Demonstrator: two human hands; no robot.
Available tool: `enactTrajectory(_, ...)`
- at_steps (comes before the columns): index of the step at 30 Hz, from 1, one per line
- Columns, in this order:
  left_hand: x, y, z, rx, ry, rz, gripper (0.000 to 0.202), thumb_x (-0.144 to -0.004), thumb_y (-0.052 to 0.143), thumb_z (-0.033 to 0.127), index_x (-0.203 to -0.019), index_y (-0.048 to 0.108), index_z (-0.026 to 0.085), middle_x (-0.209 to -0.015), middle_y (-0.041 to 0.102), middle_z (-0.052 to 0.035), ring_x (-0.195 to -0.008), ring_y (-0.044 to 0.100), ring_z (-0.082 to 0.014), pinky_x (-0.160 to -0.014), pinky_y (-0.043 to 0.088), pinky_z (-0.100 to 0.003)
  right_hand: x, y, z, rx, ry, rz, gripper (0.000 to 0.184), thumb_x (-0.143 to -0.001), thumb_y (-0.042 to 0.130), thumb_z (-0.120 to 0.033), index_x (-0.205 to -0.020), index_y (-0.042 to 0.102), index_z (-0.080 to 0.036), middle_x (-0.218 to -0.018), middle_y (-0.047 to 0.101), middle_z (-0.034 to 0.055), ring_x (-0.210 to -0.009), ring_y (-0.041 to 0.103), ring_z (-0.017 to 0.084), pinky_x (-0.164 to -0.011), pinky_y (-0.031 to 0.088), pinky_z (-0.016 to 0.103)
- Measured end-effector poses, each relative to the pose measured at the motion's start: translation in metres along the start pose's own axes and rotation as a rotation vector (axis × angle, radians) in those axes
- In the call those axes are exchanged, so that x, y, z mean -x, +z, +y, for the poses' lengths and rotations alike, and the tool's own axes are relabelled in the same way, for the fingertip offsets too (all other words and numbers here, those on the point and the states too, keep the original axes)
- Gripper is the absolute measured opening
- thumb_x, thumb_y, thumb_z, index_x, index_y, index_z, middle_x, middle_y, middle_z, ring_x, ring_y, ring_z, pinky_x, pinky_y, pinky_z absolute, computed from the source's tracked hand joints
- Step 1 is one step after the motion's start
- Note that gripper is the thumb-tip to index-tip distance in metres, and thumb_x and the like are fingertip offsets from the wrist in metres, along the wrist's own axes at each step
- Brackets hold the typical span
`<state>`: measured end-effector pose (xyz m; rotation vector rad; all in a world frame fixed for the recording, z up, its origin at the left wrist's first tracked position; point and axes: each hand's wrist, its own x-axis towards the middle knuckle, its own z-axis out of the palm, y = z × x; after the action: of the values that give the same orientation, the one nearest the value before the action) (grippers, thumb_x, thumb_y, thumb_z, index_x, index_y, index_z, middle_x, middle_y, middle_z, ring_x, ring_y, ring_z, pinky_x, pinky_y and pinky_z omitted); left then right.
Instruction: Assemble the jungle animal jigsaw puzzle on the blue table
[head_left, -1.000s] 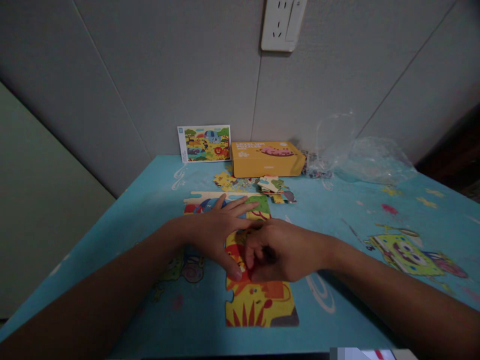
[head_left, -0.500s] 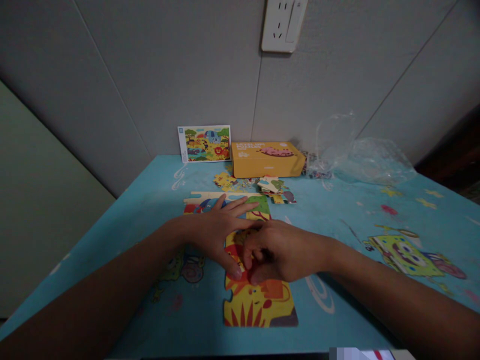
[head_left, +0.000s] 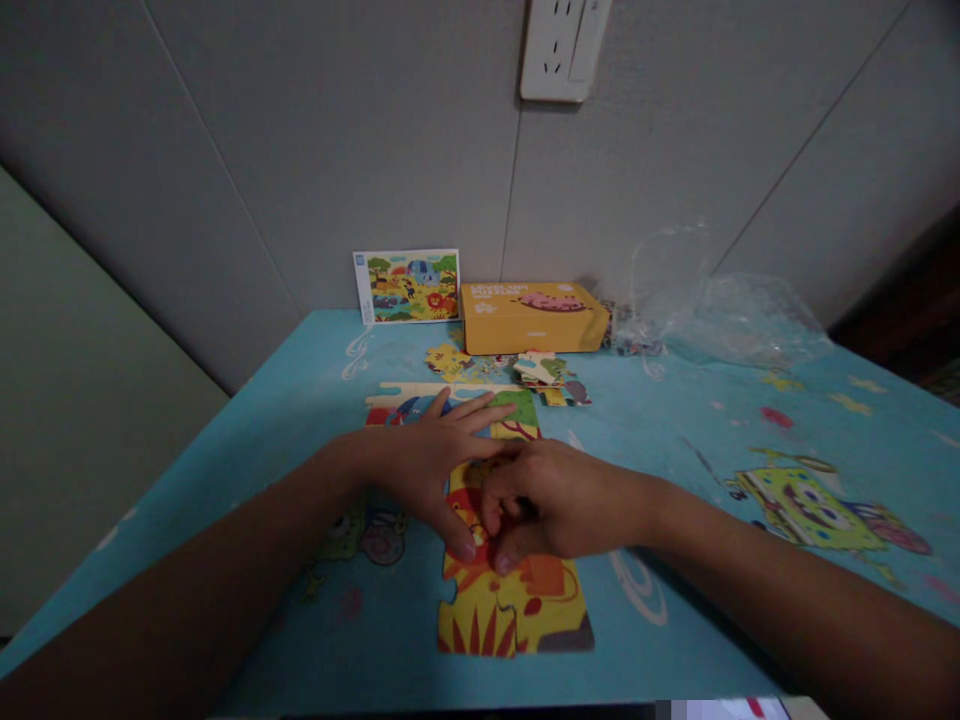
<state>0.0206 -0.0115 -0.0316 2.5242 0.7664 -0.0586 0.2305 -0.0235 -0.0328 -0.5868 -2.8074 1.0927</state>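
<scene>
A partly joined jigsaw puzzle (head_left: 480, 625) with a lion and yellow grass lies on the table in front of me. My left hand (head_left: 424, 470) rests on it with fingers spread, covering part of the upper rows; its thumb touches the left edge by the lion. Curled down beside it, my right hand (head_left: 555, 500) has its thumb and bent fingers on the orange lion piece. Its fingertips partly hide that piece. A seam shows between the two bottom pieces. Blue and green pieces of the top row (head_left: 517, 408) show beyond my left fingers.
Behind the puzzle are loose pieces (head_left: 448, 361) and a small stack of pieces (head_left: 541, 370). A yellow puzzle box (head_left: 536, 325) and a picture card (head_left: 411, 288) stand by the wall. Crumpled clear plastic (head_left: 750, 320) lies at the back right on the blue patterned tablecloth (head_left: 705, 600).
The lower left part of the puzzle has shifted slightly left, and a seam has opened between the bottom pieces. Both hands stay nearly in place.
</scene>
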Motion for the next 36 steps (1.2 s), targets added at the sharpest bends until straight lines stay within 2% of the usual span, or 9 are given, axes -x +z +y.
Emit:
enactTrajectory(10, 0.0004, 0.0012, -0.0025, -0.004, 0.016, 0.009, 0.112, -0.058, 0.08, 0.066, -0.152, 0.03, 0.031, -0.165, 0.01, -0.0123, -0.148, 0.001, -0.0468, -0.109, -0.011, -0.073, -0.0011, -0.0012, -0.0027, 0.009, 0.037, 0.002, 0.019, -0.075, 0.079, -0.033, -0.082, 0.07, -0.017, -0.073, 0.066, -0.0031, -0.065, 0.054, 0.009, -0.059, 0.032, 0.023)
enactTrajectory(15, 0.0002, 0.0005, -0.0006, -0.001, 0.018, 0.016, 0.112, -0.058, 0.08, 0.067, -0.152, 0.031, 0.029, -0.164, 0.012, -0.013, -0.148, 0.002, -0.0468, -0.109, -0.01, -0.073, -0.002, -0.001, -0.0026, 0.009, 0.039, 0.007, 0.021, -0.074, 0.08, -0.035, -0.08, 0.07, -0.017, -0.071, 0.065, -0.0029, -0.065, 0.054, 0.01, -0.058, 0.031, 0.023)
enactTrajectory(23, 0.0007, 0.0003, -0.0006, -0.02, -0.005, -0.013, 0.113, -0.059, 0.078, 0.069, -0.153, 0.028, 0.031, -0.165, 0.007, -0.0122, -0.148, 0.0, -0.0459, -0.108, -0.011, -0.075, -0.0022, 0.0009, -0.0007, 0.04, 0.055, 0.035, 0.025, -0.073, 0.081, -0.039, -0.079, 0.069, -0.018, -0.071, 0.065, -0.0039, -0.063, 0.053, 0.008, -0.058, 0.03, 0.023)
enactTrajectory(28, 0.001, 0.0004, -0.0024, -0.018, 0.014, -0.005, 0.113, -0.058, 0.079, 0.069, -0.152, 0.029, 0.032, -0.165, 0.008, -0.0118, -0.148, 0.001, -0.0463, -0.108, -0.011, -0.074, -0.0017, -0.0003, -0.0027, 0.044, 0.089, 0.004, 0.024, -0.075, 0.08, -0.038, -0.079, 0.068, -0.018, -0.072, 0.064, -0.0042, -0.064, 0.053, 0.008, -0.058, 0.03, 0.023)
enactTrajectory(32, 0.0007, -0.0006, -0.0008, -0.028, -0.006, -0.025, 0.117, -0.055, 0.079, 0.071, -0.152, 0.029, 0.032, -0.165, 0.003, -0.0125, -0.148, -0.002, -0.0456, -0.108, -0.011, -0.074, -0.0013, -0.003, -0.0068, 0.048, 0.109, -0.012, 0.023, -0.074, 0.08, -0.037, -0.079, 0.067, -0.018, -0.072, 0.063, -0.0043, -0.064, 0.052, 0.008, -0.058, 0.029, 0.023)
enactTrajectory(36, 0.0006, -0.0012, 0.0014, -0.035, -0.014, -0.032, 0.114, -0.054, 0.079, 0.072, -0.15, 0.034, 0.031, -0.165, 0.003, -0.0118, -0.148, -0.003, -0.0452, -0.109, -0.012, -0.072, -0.0008, -0.0053, -0.0099, 0.033, 0.124, -0.024, 0.024, -0.073, 0.081, -0.036, -0.077, 0.067, -0.017, -0.069, 0.061, -0.005, -0.06, 0.05, 0.007, -0.056, 0.029, 0.023)
